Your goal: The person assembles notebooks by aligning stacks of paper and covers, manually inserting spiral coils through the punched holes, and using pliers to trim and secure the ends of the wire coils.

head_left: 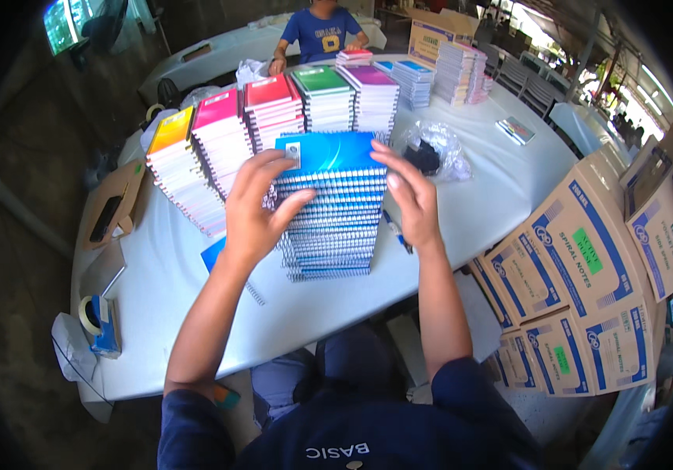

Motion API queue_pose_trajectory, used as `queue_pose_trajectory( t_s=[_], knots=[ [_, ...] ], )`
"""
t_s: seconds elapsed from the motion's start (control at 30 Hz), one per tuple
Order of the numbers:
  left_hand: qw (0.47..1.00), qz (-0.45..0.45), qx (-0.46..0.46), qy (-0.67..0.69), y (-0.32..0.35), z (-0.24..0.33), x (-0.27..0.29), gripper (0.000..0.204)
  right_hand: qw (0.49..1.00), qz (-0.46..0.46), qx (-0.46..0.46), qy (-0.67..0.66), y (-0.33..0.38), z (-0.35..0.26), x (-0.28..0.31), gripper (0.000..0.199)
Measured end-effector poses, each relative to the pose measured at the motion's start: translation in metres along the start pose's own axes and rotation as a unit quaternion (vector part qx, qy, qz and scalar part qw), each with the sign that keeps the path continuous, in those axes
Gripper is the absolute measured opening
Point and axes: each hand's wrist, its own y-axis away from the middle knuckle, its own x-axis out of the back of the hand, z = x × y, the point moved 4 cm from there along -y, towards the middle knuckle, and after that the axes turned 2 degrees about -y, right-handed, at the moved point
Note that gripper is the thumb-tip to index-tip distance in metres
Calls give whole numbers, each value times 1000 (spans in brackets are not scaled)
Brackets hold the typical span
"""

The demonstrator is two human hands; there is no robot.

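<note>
A tall stack of blue spiral notebooks (332, 211) stands in front of me, its wire-bound edges facing my side. At its upper left corner is my left hand (256, 207), fingers curved and thumb spread apart along the bound edge. My right hand (411, 196) is at the opposite side, fingertips by the upper right corner of the stack. Both hands are open, framing the stack; whether they press on it I cannot tell. Partly behind my left forearm lies another blue notebook (213, 254). A pen (398, 232) lies beside the stack, near my right wrist.
Notebook stacks with yellow (170, 133), pink (217, 108), red (267, 92), green (323, 80) and purple (369, 76) covers line the far side. A clear plastic bag (450, 153) lies right; cartons (568, 251) are piled beyond. Tape (90, 315) sits left. Another person (319, 35) sits opposite.
</note>
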Motion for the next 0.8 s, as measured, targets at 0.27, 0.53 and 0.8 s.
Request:
queue_pose_trajectory(
  t_s=[0.27,0.53,0.8],
  knots=[
    [930,185,295,115,19,-19,-22,25,971,224,-12,80,13,-6,-42,42],
    [906,219,301,201,11,-13,-23,31,955,282,19,90,16,0,-37,29],
    [928,109,334,121,11,-31,-2,23,949,287,47,118,19,-6,-36,20]
  ],
)
